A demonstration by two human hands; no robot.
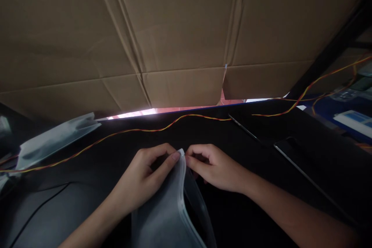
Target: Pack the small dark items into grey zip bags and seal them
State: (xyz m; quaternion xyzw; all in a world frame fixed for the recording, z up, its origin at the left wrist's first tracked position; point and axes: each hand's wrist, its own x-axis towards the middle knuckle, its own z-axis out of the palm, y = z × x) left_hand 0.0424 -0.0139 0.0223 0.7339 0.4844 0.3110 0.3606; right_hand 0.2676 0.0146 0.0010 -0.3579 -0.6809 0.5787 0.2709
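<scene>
A frosted translucent plastic bag (167, 209) lies on the black work surface (247, 201) in front of me. My left hand (145, 178) pinches the top corner of the bag's mouth, thumb and forefinger pressed on the edge. My right hand (213, 166) pinches the same corner from the other side, fingers curled. The two hands meet at the bag's upper tip. Below them the bag's mouth gapes open along its right edge, showing a dark inside.
A large folded cardboard sheet (174, 27) stands as a wall behind the surface. A twisted red-yellow wire (116, 135) runs across the table from left to right. Another plastic bag (55, 139) lies at the left. Dark flat panels (290, 151) lie at the right.
</scene>
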